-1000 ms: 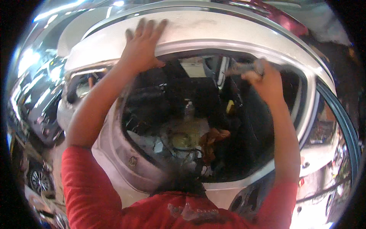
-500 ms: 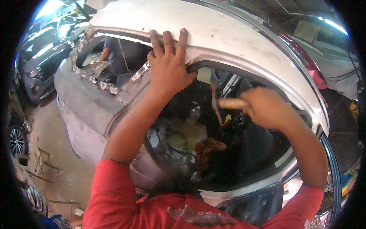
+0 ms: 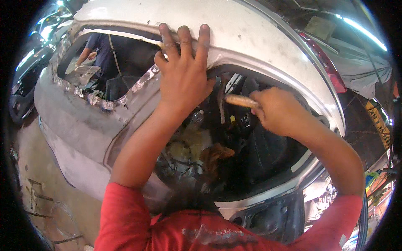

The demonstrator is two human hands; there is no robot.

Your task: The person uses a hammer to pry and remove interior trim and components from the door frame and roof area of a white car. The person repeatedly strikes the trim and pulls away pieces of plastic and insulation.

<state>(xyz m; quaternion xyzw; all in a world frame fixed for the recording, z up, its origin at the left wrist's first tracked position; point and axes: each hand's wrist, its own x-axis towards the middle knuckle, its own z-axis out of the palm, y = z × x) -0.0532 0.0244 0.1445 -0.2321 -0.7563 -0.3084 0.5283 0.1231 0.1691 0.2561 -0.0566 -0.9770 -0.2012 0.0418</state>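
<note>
My left hand (image 3: 184, 77) lies flat with fingers spread on the white car body (image 3: 251, 37), where the pillar meets the roof between two openings. In my right hand (image 3: 278, 111) is a hammer (image 3: 241, 101), gripped by its pale wooden handle. The long, narrow, dark hammer head (image 3: 222, 102) hangs in front of the door opening, to the right of my left hand. It seems apart from the car frame, though its blurred ends make contact hard to judge. Bare grey patches mark the rear side panel (image 3: 90, 117).
Ragged, crumpled edging (image 3: 94, 100) surrounds the rear side window hole; another person's arm (image 3: 86, 56) shows through it. Inside the car are a brown cloth (image 3: 217, 152) and a clear bottle (image 3: 197, 118). A metal stand (image 3: 37, 196) is on the floor at left.
The hammer has moved left, closer to my left hand, and its handle tilts differently. My left hand stays pressed on the pillar. The whole view has shifted slightly.
</note>
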